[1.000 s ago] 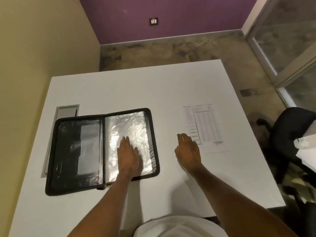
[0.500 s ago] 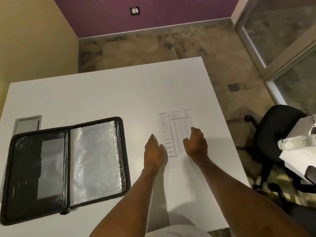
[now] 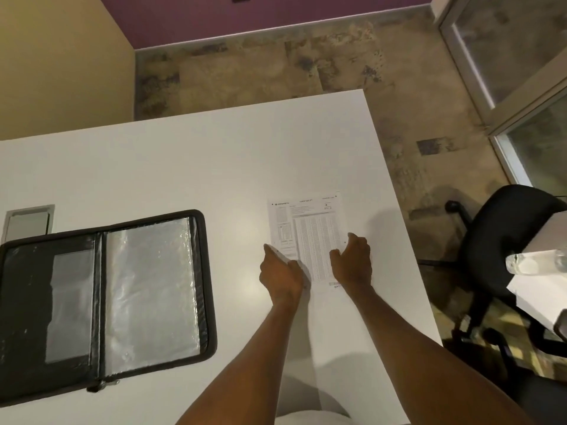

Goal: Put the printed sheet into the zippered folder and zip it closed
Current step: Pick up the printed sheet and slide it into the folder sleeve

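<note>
Our left hand (image 3: pixel 280 276) and right hand (image 3: pixel 352 263) bracket the near half of the printed sheet (image 3: pixel 310 237), one at each long edge, fingers curled in toward the paper. Neither has closed on it; whether the fingertips have caught the edges we cannot tell. The sheet lies flat on the white table (image 3: pixel 184 164), its long axis running from six o'clock to twelve o'clock, straight away from us. From this grip, the zippered folder (image 3: pixel 104 305) lies toward nine o'clock, well apart from the sheet, opened flat with its shiny clear sleeve (image 3: pixel 150 292) on the half nearer us. Our left hand is the nearer one. The sheet would need lifting and carrying sideways to nine o'clock.
</note>
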A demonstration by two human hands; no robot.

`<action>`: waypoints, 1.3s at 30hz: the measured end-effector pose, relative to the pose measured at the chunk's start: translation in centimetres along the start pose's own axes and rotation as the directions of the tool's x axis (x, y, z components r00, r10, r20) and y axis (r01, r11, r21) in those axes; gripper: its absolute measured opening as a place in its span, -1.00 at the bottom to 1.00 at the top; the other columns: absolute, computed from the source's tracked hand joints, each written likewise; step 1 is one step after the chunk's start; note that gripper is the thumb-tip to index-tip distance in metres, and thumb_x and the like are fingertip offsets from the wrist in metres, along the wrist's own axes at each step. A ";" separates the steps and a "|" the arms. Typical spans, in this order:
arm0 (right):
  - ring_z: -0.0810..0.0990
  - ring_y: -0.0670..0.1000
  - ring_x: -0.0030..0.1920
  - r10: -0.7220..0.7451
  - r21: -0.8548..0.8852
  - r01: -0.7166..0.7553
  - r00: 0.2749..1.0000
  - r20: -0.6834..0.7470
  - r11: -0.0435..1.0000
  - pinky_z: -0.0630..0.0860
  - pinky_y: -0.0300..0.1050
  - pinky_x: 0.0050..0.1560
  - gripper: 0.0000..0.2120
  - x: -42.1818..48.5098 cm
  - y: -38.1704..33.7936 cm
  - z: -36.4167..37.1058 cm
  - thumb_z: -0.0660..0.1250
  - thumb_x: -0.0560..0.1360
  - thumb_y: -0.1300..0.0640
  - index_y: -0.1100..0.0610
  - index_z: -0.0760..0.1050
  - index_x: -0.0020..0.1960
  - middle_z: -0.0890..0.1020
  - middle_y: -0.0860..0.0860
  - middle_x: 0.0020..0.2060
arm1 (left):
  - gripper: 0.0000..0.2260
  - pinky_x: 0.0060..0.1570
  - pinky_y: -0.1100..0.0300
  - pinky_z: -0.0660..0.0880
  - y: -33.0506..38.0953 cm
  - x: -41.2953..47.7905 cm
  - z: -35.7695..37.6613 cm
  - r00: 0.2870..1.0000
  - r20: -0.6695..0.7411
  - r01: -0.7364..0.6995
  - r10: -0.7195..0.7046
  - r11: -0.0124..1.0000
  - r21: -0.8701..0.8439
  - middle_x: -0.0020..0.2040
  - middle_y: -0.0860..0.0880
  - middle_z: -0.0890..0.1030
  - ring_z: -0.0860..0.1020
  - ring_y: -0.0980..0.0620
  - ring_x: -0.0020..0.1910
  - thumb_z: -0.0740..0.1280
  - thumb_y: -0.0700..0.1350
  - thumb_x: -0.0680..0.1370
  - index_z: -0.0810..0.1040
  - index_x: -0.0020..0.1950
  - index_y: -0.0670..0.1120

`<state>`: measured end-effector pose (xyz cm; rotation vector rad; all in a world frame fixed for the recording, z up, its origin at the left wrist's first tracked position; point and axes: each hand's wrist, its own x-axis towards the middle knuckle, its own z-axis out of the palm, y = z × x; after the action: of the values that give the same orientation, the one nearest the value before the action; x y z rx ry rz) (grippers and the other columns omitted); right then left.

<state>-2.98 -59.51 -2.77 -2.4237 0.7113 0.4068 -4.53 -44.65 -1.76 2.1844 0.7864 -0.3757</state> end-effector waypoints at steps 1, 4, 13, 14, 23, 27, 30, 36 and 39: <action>0.48 0.19 0.34 -0.002 0.005 0.002 1.000 0.008 1.000 0.51 0.09 0.27 -0.49 0.1 0.0 0.0 0.35 0.56 0.09 0.23 0.37 0.44 0.50 0.18 0.33 | -0.75 -0.02 0.03 0.44 0.4 0.1 0.2 0.998 -0.017 0.060 -0.061 0.998 -0.015 -0.08 0.01 0.56 0.64 -0.20 0.03 0.33 -0.22 0.48 0.33 0.08 -0.06; 0.46 0.20 0.39 -0.009 0.021 0.009 1.000 0.028 1.000 0.48 0.10 0.34 -0.44 0.3 0.2 -0.3 0.37 0.55 0.08 0.22 0.34 0.49 0.48 0.18 0.38 | -0.72 0.18 -0.11 0.41 1.6 1.1 0.6 0.967 -0.041 0.247 -0.250 0.966 -0.074 0.10 -0.10 0.64 0.59 -0.22 0.17 0.35 -0.11 0.51 0.43 0.20 -0.11; 0.40 0.21 0.42 -0.051 -0.004 0.051 0.996 0.071 0.999 0.38 0.09 0.44 -0.41 0.1 0.3 -0.8 0.37 0.56 0.11 0.26 0.30 0.52 0.43 0.22 0.41 | -0.60 0.13 -0.04 0.56 1.1 4.1 -0.8 0.860 0.282 0.505 -0.425 0.785 -0.359 0.16 -0.25 0.61 0.56 -0.25 0.24 0.38 -0.05 0.51 0.54 0.26 -0.26; 0.39 0.22 0.42 -0.052 -0.003 0.053 0.996 0.068 0.999 0.37 0.09 0.44 -0.41 0.0 0.3 -0.8 0.37 0.56 0.11 0.26 0.30 0.51 0.42 0.22 0.41 | -0.62 0.17 -0.05 0.57 0.9 4.2 -0.8 0.868 0.275 0.489 -0.414 0.809 -0.326 0.20 -0.23 0.58 0.54 -0.24 0.27 0.37 -0.04 0.52 0.55 0.24 -0.24; 0.39 0.22 0.44 -0.066 0.005 0.066 0.995 0.075 0.998 0.39 0.10 0.45 -0.41 0.0 0.7 -1.0 0.38 0.57 0.14 0.27 0.29 0.53 0.41 0.22 0.44 | -0.84 -0.14 0.07 0.59 -0.5 3.9 -1.6 0.945 0.224 0.309 -0.237 0.870 -0.384 -0.01 -0.18 0.71 0.64 -0.13 -0.15 0.22 -0.29 0.58 0.60 -0.03 -0.15; 0.43 0.22 0.44 -0.070 0.067 0.063 0.992 0.105 0.996 0.43 0.14 0.46 -0.40 0.5 0.9 -1.6 0.40 0.56 0.12 0.25 0.32 0.52 0.44 0.23 0.43 | -0.82 0.01 -0.13 0.65 -1.7 4.3 -3.0 0.926 0.337 0.331 -0.172 0.799 -0.502 0.05 -0.25 0.75 0.65 -0.15 -0.12 0.31 -0.30 0.64 0.70 0.10 -0.15; 0.48 0.19 0.41 -0.056 0.173 0.035 0.991 0.120 0.984 0.46 0.17 0.44 -0.36 1.2 1.2 -2.4 0.44 0.56 0.05 0.22 0.31 0.55 0.48 0.20 0.42 | -0.82 -0.07 0.02 0.68 -2.5 4.6 -5.1 0.910 0.411 0.312 -0.055 0.743 -0.592 0.11 -0.23 0.75 0.71 -0.13 -0.08 0.36 -0.28 0.66 0.66 0.24 -0.19; 0.66 0.05 0.31 -0.308 0.757 -0.237 0.809 0.501 0.609 0.54 0.13 0.37 -0.58 1.3 0.1 -5.9 0.43 0.61 0.05 0.03 0.49 0.44 0.66 0.03 0.33 | -0.69 0.14 -0.12 0.44 -3.4 5.1 -10.1 0.866 0.487 0.293 0.116 0.671 -0.681 0.35 -0.33 0.60 0.47 -0.21 0.09 0.37 -0.24 0.65 0.56 0.40 -0.23; 0.62 0.06 0.36 -0.397 0.760 -0.310 0.707 0.586 0.571 0.54 0.08 0.39 -0.58 0.4 -1.2 -6.7 0.37 0.65 0.16 0.05 0.47 0.49 0.63 0.02 0.37 | -0.71 0.02 0.04 0.63 -3.1 4.9 -12.1 0.832 0.509 0.237 0.219 0.690 -0.684 0.29 -0.24 0.67 0.68 -0.13 0.07 0.39 -0.20 0.64 0.61 0.37 -0.14</action>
<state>-1.15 -62.84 2.89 -1.1817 0.3248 0.7357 -2.59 -31.96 2.09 1.2019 0.4798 -0.5600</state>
